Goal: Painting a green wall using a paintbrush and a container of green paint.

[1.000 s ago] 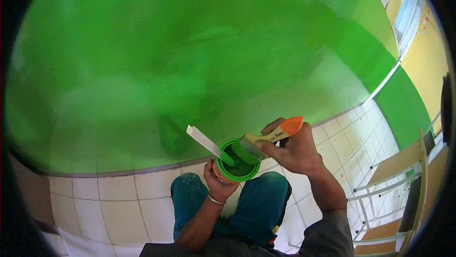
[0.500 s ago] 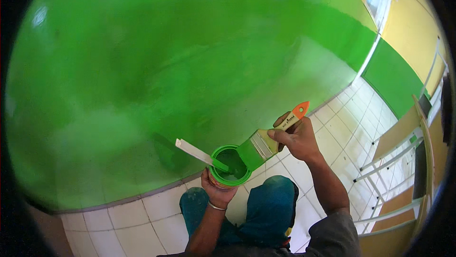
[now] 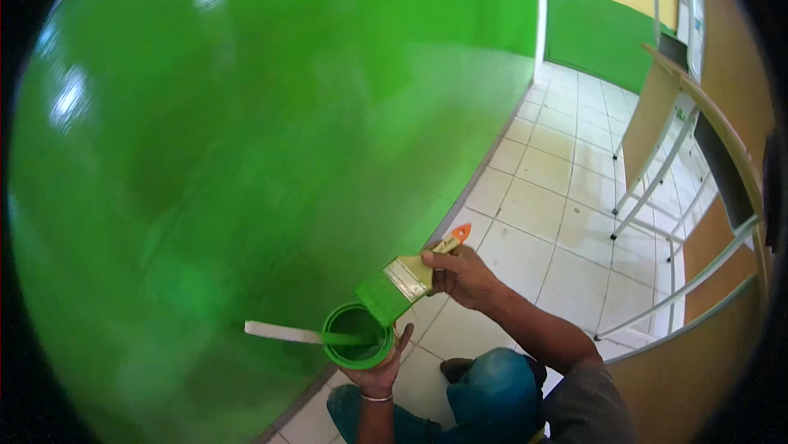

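Note:
My left hand [image 3: 376, 377] is wrapped round the lower side of a paint can [image 3: 330, 344] whose rim is coated in green. Inside it, green paint shows, and a pale flat stick [image 3: 283, 331] leans out over the left rim, its lower end green. With my right hand [image 3: 460, 276] I grip a wide paintbrush [image 3: 408, 278] by its handle, which has an orange tip. The bristles are covered in green paint and hang tilted at the can's upper right rim; whether they touch it I cannot tell.
A glossy green wall [image 3: 246, 157] fills the left side, meeting the white tiled floor [image 3: 525, 255] along a grey base strip. Wooden chairs with white metal legs [image 3: 648, 189] stand at the right. My bent knee [image 3: 497, 386] is below the hands. Farther off is a green and yellow wall [image 3: 591, 34].
The view has swung to the right, showing more floor and chairs. The can and brush sit lower and farther left in the picture. Both hands keep their hold.

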A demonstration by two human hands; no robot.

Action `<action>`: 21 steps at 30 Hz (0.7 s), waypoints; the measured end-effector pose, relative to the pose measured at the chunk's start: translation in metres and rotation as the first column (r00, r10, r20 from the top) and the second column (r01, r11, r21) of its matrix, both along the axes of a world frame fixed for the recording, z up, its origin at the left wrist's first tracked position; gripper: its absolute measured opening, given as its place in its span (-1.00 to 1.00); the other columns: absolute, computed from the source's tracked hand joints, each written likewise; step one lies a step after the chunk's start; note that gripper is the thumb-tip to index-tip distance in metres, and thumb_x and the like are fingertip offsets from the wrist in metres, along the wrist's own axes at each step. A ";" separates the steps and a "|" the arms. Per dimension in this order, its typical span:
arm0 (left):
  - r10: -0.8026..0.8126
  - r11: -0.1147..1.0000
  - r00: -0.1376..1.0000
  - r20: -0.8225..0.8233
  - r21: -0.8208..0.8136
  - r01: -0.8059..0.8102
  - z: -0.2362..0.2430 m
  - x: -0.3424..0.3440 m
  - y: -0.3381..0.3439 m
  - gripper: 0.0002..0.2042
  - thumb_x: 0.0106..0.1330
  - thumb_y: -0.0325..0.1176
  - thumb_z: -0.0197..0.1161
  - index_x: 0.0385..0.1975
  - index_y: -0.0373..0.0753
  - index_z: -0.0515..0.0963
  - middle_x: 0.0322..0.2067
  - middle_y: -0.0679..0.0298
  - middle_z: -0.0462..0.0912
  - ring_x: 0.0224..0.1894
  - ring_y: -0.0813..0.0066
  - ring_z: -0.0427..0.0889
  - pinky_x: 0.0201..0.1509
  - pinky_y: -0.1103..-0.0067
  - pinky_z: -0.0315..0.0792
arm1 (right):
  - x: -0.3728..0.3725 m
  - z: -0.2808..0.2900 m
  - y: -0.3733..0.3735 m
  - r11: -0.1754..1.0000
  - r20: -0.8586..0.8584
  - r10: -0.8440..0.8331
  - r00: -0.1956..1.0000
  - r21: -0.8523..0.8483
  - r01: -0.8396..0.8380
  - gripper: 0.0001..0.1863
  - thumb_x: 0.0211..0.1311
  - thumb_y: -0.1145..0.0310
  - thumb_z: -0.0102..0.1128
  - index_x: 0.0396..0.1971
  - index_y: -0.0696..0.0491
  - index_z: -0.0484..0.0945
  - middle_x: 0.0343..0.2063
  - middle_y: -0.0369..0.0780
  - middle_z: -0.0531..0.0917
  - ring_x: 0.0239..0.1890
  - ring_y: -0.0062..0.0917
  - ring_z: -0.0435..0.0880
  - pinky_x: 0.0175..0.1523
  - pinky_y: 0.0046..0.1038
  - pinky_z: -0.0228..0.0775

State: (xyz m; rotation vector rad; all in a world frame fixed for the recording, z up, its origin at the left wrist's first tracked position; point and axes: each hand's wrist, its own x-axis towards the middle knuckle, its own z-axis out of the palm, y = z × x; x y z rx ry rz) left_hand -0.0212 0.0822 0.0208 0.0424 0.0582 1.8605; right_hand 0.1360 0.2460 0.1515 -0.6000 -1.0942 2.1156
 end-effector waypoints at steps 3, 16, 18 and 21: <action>-0.040 0.999 0.999 -0.006 -0.033 0.039 -0.009 0.004 0.014 -0.22 0.20 0.39 0.01 0.34 0.04 0.27 0.35 0.22 0.29 0.36 0.04 0.28 0.45 -0.18 -0.22 | 0.011 -0.047 0.007 0.961 -0.286 -0.041 0.957 -0.272 -0.040 -0.65 0.32 0.24 0.22 -0.03 0.15 0.48 -0.13 -0.19 0.67 -0.15 -0.46 0.70 -0.04 -0.41 0.59; -0.001 0.996 0.993 0.120 -0.087 0.011 -0.023 0.001 0.033 -0.39 0.36 0.09 0.04 0.40 0.09 0.20 0.46 0.47 0.07 0.41 0.20 0.16 0.44 -0.19 -0.17 | 0.015 -0.240 0.085 0.815 -0.580 -0.521 0.626 -0.557 0.162 -0.55 0.19 0.48 0.27 0.10 0.10 0.44 -0.03 -0.28 0.62 0.02 -0.49 0.60 0.07 -0.42 0.47; 0.041 0.995 0.990 0.133 -0.098 -0.028 -0.021 0.001 0.029 -0.39 0.37 0.08 0.04 0.40 0.10 0.19 0.46 0.49 0.07 0.40 0.21 0.16 0.44 -0.19 -0.18 | 0.004 -0.250 0.100 0.841 -0.542 -0.495 0.679 -0.495 0.218 -0.52 0.18 0.50 0.26 0.13 0.13 0.42 -0.02 -0.26 0.61 0.03 -0.48 0.58 0.09 -0.40 0.45; 0.075 0.994 0.986 0.150 -0.088 -0.062 -0.023 -0.001 0.021 -0.40 0.38 0.05 0.04 0.41 0.13 0.16 0.46 0.52 0.06 0.40 0.21 0.17 0.45 -0.18 -0.20 | -0.017 -0.257 0.108 0.873 -0.449 -0.467 0.762 -0.371 0.317 -0.47 0.11 0.52 0.33 0.12 0.24 0.44 -0.04 -0.21 0.62 0.01 -0.48 0.59 0.12 -0.38 0.42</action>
